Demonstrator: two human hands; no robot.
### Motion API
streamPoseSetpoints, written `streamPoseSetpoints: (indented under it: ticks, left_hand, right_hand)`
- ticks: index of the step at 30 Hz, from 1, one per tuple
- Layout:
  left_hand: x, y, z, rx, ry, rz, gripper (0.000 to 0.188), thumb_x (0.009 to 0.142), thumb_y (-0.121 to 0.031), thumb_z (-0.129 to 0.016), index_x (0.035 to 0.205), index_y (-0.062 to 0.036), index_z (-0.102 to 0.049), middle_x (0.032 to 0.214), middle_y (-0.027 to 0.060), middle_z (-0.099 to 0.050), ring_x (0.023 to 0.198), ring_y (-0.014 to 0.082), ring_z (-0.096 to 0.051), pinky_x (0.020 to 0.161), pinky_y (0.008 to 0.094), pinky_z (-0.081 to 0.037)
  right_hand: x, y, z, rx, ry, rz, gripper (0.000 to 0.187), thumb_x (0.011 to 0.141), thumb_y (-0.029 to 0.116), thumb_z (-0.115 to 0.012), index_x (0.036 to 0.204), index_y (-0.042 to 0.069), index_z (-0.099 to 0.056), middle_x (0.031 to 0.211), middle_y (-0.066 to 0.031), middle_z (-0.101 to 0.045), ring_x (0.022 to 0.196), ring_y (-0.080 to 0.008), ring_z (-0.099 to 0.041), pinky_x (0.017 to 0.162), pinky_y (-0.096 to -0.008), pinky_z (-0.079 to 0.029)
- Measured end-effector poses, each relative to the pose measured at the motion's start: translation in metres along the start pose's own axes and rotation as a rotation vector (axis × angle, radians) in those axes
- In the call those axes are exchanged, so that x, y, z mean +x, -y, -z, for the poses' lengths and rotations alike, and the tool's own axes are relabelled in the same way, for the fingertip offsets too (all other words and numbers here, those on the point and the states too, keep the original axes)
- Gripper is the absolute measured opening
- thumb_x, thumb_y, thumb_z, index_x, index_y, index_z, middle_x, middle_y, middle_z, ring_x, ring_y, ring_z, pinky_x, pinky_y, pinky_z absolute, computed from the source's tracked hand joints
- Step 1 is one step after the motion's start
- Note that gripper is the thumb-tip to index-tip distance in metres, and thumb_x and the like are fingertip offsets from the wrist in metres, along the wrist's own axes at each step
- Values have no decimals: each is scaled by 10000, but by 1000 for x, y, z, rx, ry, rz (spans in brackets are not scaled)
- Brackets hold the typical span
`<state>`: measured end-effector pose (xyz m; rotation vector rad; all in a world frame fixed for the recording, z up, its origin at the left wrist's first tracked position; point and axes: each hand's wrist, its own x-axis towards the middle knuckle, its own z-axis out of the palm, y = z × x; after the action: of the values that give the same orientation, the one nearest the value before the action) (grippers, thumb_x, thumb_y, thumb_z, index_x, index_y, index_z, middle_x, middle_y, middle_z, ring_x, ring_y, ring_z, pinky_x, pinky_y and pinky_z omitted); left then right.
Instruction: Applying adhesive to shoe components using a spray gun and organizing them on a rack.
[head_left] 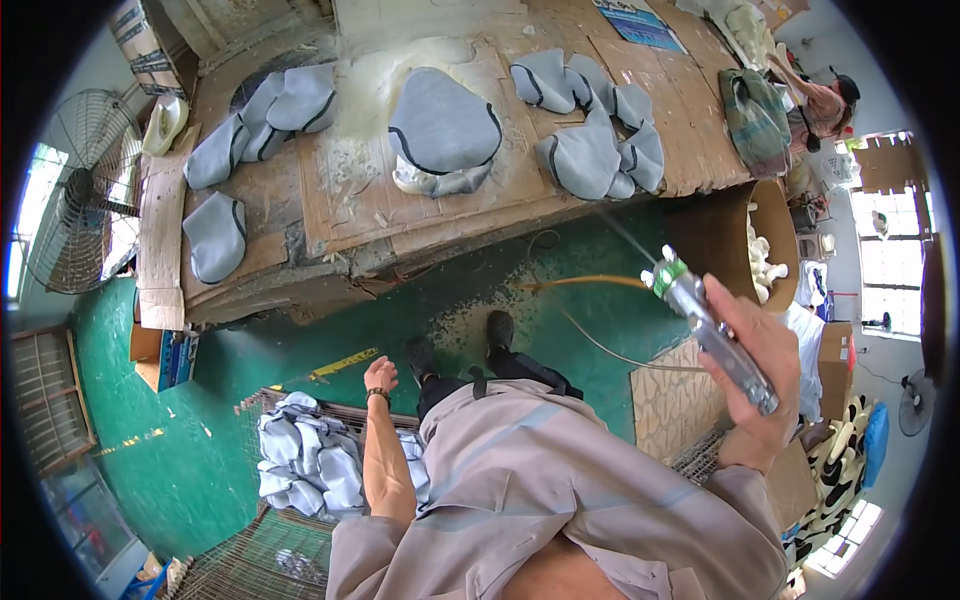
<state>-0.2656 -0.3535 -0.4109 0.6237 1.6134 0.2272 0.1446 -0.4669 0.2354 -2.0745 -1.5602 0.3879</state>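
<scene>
My right hand point(752, 365) is wrapped round a metal spray gun point(700, 305) with a green collar, raised at the right. A thin streak of spray leaves its nozzle toward the workbench. An orange hose point(590, 281) and a thin clear tube run from the gun. My left hand point(380, 374) hangs low beside my body, its fingers curled, with nothing seen in it. On the bench, a grey fabric cover with dark edging point(440, 120) sits over a pale form in the middle. Similar grey covers point(585, 155) lie in groups to its right and left.
The cardboard-covered workbench point(390, 235) spans the far side. Below my left arm, a wire basket holds heaped grey covers point(310, 455). A large fan point(85, 190) stands left. At right are a brown bin point(745, 245) with pale pieces and another person point(825, 105).
</scene>
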Motion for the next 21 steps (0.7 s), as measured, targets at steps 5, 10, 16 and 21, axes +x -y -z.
streamPoseSetpoints:
  ticks: [5, 10, 16, 21]
  left_hand:
    - [1, 34, 7, 6, 5, 77, 311, 963, -148, -607, 1266, -105, -660, 1001, 61, -723, 866, 210, -694, 732, 439, -580]
    - [-4, 70, 32, -7, 13, 202, 309, 968, -141, -576, 1267, -107, -649, 1003, 73, -721, 876, 254, -695, 779, 534, -550]
    - [7, 85, 67, -22, 23, 186, 322, 966, -173, -611, 1280, -105, -643, 1007, 83, -720, 883, 260, -697, 743, 474, -565]
    - [16, 90, 98, 26, 39, 157, 331, 960, -173, -627, 1284, -110, -647, 1004, 65, -721, 870, 227, -695, 736, 456, -575]
  right_hand:
    - [-3, 25, 4, 65, 146, -28, 624, 720, 74, -706, 1330, -33, -626, 934, -185, -684, 789, -256, -649, 725, -315, -482]
    - [18, 51, -20, -107, -31, -60, 588, 760, 39, -718, 1338, -23, -625, 1035, -179, -710, 832, -232, -665, 774, -303, -499]
    - [24, 102, -47, -181, -33, 14, 610, 751, 29, -730, 1348, -21, -616, 1024, -171, -711, 822, -224, -663, 775, -299, -498]
    - [25, 137, -78, -213, -59, 102, 694, 693, -98, -659, 1376, 14, -607, 896, -167, -682, 755, -273, -668, 662, -334, -517]
